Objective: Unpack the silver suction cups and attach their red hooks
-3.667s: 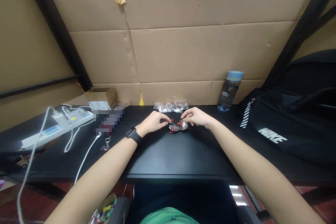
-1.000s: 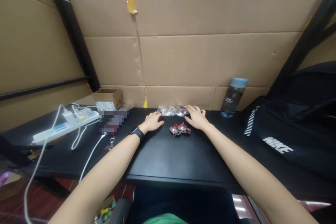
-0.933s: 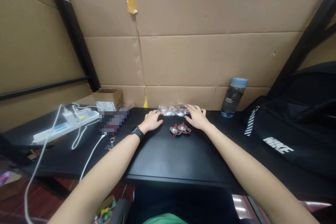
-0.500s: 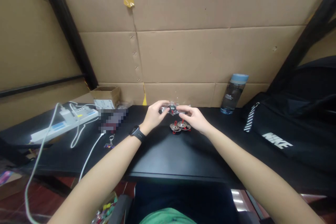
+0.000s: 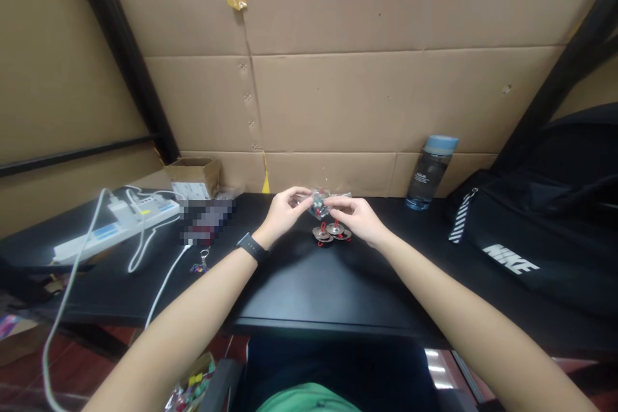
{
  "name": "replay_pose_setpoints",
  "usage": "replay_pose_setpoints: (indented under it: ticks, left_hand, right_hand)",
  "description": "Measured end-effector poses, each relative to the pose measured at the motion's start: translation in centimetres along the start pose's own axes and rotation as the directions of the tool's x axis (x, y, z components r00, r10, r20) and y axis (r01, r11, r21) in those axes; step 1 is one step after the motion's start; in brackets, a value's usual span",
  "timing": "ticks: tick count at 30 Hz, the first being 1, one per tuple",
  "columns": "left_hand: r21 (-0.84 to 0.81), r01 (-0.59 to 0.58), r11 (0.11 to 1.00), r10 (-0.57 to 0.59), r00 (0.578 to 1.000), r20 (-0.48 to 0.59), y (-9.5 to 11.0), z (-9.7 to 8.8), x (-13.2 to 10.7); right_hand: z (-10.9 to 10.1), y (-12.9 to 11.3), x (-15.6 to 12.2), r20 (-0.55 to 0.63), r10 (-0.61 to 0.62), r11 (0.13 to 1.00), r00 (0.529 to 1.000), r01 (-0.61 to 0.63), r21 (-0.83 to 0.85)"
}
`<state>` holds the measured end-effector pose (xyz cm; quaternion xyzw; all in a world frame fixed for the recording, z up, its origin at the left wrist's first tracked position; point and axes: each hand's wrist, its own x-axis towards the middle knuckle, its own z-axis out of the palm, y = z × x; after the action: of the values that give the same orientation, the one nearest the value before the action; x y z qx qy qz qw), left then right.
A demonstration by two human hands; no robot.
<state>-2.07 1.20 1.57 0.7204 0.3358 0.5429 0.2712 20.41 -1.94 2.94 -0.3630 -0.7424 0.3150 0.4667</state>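
Between both hands is a small clear plastic bag [image 5: 319,202], with a dark and red item inside that I cannot make out well. My left hand [image 5: 286,211], a dark watch on its wrist, pinches the bag's left side between thumb and fingers. From the right, my right hand [image 5: 358,217] grips the other side in the same way. Just below the bag, several metal finger cymbals [image 5: 335,229] with red loops lie clustered on the black table [image 5: 309,290], close to my right fingertips.
A water bottle [image 5: 429,174] and a black backpack [image 5: 512,232] stand to the right. On the left are a white power strip [image 5: 116,228] with cables, a small cardboard box [image 5: 196,174] and a keychain [image 5: 203,261]. A cardboard wall [image 5: 338,103] closes off the back.
The bag has turned slightly between my fingers, and my left hand and forearm have shifted a little left. The cymbals lie where they were.
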Motion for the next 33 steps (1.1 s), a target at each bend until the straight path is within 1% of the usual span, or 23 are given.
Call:
replay_pose_setpoints:
  ticks: [3,6,12,16,18,20,23,27,29,31,33]
  left_hand:
    - [-0.064,0.027,0.998,-0.026,1.0,0.016,-0.1,-0.1,0.2]
    - [-0.081,0.058,0.995,-0.056,0.998,0.028,-0.2,-0.1,0.3]
    - [-0.113,0.089,0.99,-0.075,0.989,0.125,-0.1,0.0,0.1]
    - [-0.126,0.053,0.991,-0.029,0.982,0.186,0.6,-0.1,-0.1]
    - [-0.112,0.021,0.993,0.0,0.984,0.178,0.9,-0.2,-0.1]
    - [-0.076,-0.003,0.997,0.013,0.991,0.134,0.9,-0.2,-0.2]
    - [-0.058,-0.007,0.998,0.012,0.996,0.092,0.7,-0.1,-0.3]
    - [-0.11,0.029,0.994,-0.017,0.994,0.112,0.4,0.0,-0.3]
    - [-0.119,0.026,0.992,-0.012,0.993,0.118,0.4,0.1,-0.3]
    - [-0.091,0.008,0.996,0.005,0.99,0.139,0.4,0.1,-0.4]
    - [-0.013,-0.023,1.0,0.025,0.988,0.152,0.6,0.3,-0.5]
  right_hand:
    - [-0.2,-0.2,-0.1,0.015,-0.041,0.998,0.999,0.042,-0.041]
    - [-0.4,-0.3,-0.1,0.014,-0.059,0.995,0.998,0.06,-0.08]
    - [-0.8,-0.5,0.0,-0.008,-0.083,0.978,0.997,0.079,-0.195]
    - [-1.1,-0.5,0.0,-0.009,-0.109,0.964,0.994,0.103,-0.244]
    - [-1.2,-0.5,0.0,-0.011,-0.123,0.954,0.992,0.116,-0.276]
    - [-1.3,-0.5,0.0,-0.009,-0.142,0.943,0.99,0.133,-0.306]
    - [-1.2,-0.6,0.0,-0.003,-0.181,0.924,0.983,0.169,-0.343]
    - [-0.8,-0.4,-0.1,-0.006,-0.226,0.911,0.974,0.21,-0.355]
    - [-0.6,-0.2,-0.1,-0.013,-0.243,0.906,0.97,0.222,-0.361]
    - [-0.4,0.1,0.0,-0.018,-0.256,0.899,0.967,0.231,-0.372]
    - [-0.4,0.2,0.0,-0.018,-0.258,0.896,0.966,0.232,-0.378]
